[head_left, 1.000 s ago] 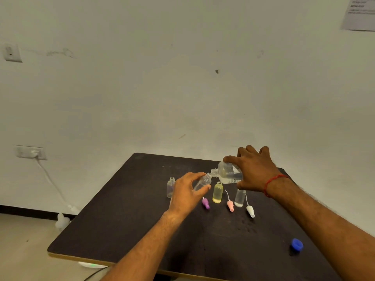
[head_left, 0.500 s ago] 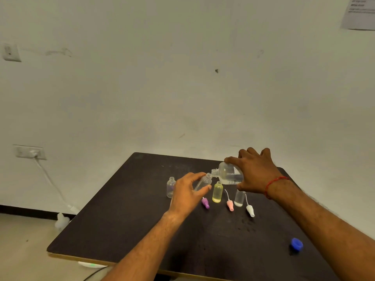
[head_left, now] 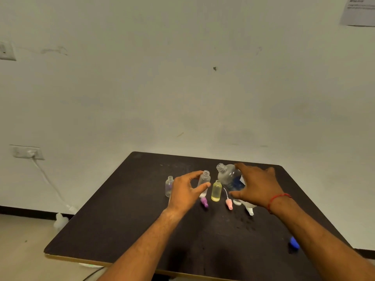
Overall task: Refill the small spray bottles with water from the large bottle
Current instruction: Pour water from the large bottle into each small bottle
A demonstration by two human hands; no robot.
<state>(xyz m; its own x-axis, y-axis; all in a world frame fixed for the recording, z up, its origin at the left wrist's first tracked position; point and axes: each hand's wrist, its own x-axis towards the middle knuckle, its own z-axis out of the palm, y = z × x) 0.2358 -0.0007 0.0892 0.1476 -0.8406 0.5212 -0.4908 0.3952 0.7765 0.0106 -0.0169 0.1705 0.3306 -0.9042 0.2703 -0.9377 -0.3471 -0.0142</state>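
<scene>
My right hand [head_left: 256, 187] grips the large clear water bottle [head_left: 228, 176], uncapped, its mouth tipped up and to the left. My left hand [head_left: 185, 192] pinches a small clear spray bottle [head_left: 204, 181] between thumb and fingers, held nearly upright just left of the large bottle. A small yellow bottle [head_left: 216, 191] stands between my hands. Another small clear bottle [head_left: 169, 186] stands left of my left hand. Purple [head_left: 204, 202], pink [head_left: 229, 204] and white [head_left: 250, 210] spray tops lie on the table in front of the bottles.
The dark table [head_left: 125, 224] stands against a white wall. A blue cap [head_left: 294, 242] lies near the table's right front edge. Water drops mark the table near the white top. A wall socket with a white cable [head_left: 28, 153] is at the left.
The large bottle has tipped back from pouring, so its mouth has lifted away from the small bottle. The small bottle in my left hand has turned more upright.
</scene>
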